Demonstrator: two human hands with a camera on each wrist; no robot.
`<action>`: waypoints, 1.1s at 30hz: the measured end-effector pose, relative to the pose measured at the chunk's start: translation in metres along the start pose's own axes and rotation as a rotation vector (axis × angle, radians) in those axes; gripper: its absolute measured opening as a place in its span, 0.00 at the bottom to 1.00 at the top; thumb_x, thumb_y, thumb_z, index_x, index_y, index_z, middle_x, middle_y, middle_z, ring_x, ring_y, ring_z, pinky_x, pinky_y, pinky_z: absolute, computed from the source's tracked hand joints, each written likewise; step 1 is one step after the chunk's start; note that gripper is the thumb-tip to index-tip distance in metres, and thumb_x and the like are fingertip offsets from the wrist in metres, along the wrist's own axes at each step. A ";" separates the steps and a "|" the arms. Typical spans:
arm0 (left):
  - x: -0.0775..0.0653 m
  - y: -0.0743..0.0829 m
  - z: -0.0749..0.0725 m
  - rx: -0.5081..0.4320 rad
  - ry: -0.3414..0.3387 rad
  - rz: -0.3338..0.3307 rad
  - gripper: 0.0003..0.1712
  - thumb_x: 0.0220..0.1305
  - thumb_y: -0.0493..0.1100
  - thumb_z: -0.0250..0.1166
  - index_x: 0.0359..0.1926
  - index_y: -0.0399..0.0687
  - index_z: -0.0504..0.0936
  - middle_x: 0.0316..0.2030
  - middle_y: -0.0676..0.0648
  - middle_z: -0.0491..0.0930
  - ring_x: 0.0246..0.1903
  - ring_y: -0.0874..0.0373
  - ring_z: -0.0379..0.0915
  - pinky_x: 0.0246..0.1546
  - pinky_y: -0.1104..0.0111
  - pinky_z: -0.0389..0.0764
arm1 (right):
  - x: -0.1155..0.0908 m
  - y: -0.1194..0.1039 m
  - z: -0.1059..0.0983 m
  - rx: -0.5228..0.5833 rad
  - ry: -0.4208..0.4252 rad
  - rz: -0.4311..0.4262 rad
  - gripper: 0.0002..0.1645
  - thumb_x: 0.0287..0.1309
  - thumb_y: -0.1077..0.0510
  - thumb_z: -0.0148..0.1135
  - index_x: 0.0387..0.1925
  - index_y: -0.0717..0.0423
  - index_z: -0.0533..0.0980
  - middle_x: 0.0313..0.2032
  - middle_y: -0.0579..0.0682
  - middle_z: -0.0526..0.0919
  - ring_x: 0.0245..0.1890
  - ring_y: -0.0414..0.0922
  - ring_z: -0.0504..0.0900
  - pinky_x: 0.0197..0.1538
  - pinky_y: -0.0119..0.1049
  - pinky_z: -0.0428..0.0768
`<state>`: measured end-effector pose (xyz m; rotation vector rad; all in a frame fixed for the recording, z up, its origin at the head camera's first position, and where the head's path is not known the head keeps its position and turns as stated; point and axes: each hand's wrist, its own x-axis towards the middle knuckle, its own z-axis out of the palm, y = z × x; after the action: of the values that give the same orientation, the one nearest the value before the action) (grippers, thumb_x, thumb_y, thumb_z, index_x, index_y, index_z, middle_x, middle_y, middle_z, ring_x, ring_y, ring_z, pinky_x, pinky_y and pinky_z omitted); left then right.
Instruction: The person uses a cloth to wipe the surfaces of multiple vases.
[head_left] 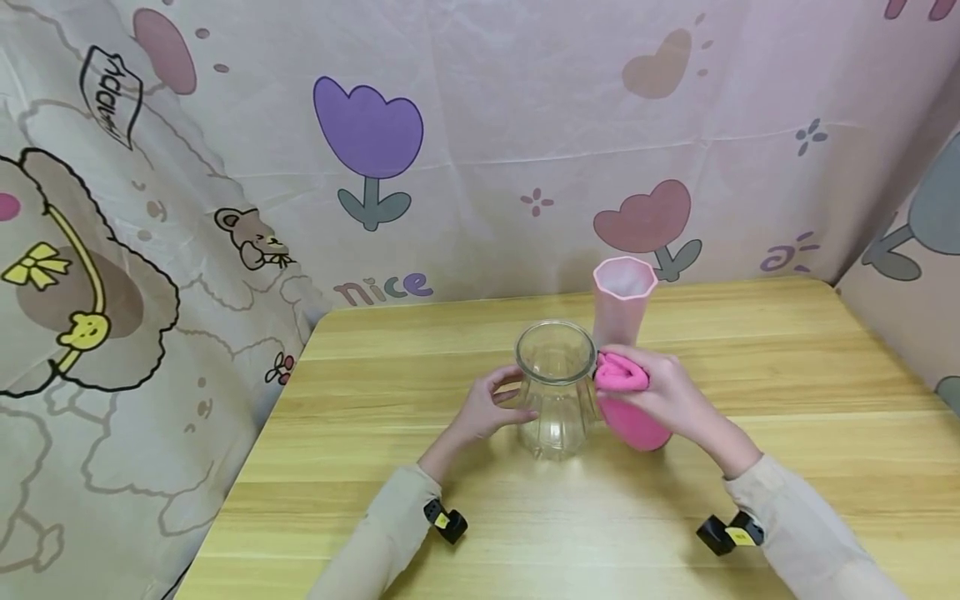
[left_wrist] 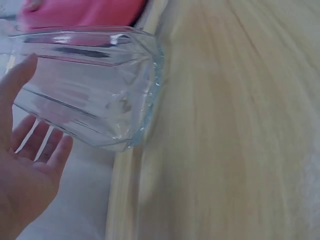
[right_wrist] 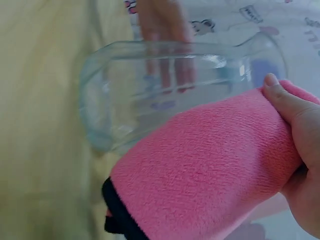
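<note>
A clear ribbed glass vase (head_left: 555, 417) with a wide round mouth stands upright on the wooden table. My left hand (head_left: 487, 408) is at its left side, thumb in front and fingers behind, spread loosely rather than closed round it. In the left wrist view the thumb (left_wrist: 22, 75) overlaps the glass. My right hand (head_left: 667, 387) grips the top of a folded pink towel (right_wrist: 210, 160) with dark edging. The towel hangs down close beside the vase's right side.
Behind the towel, a tall pink vase (head_left: 622, 304) with a faceted rim stands toward the back of the table (head_left: 360, 467). Printed cloth (head_left: 480, 108) hangs along the back and sides of the table.
</note>
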<state>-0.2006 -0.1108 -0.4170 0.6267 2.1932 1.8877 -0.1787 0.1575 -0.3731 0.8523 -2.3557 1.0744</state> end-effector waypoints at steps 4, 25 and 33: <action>-0.002 0.012 0.003 -0.014 0.010 -0.010 0.35 0.43 0.25 0.68 0.56 0.30 0.68 0.53 0.34 0.68 0.56 0.42 0.63 0.56 0.61 0.70 | 0.011 -0.007 -0.002 -0.005 0.087 -0.047 0.31 0.30 0.70 0.73 0.45 0.67 0.76 0.39 0.60 0.82 0.40 0.55 0.81 0.47 0.29 0.78; -0.004 0.017 0.005 -0.042 0.012 -0.016 0.34 0.42 0.24 0.68 0.55 0.29 0.68 0.52 0.33 0.69 0.55 0.39 0.62 0.56 0.58 0.70 | -0.002 0.006 0.024 0.061 -0.066 0.135 0.20 0.41 0.61 0.71 0.40 0.59 0.77 0.32 0.51 0.83 0.36 0.47 0.81 0.38 0.37 0.82; -0.005 0.016 0.005 -0.021 0.005 -0.017 0.35 0.43 0.25 0.68 0.56 0.31 0.68 0.53 0.34 0.69 0.56 0.43 0.63 0.56 0.61 0.70 | -0.007 0.009 0.019 -0.002 -0.207 0.098 0.19 0.43 0.58 0.71 0.40 0.57 0.77 0.31 0.45 0.81 0.33 0.42 0.79 0.37 0.36 0.81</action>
<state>-0.1909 -0.1066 -0.4027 0.5983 2.1721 1.9033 -0.1818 0.1503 -0.3936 0.8944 -2.5929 1.0676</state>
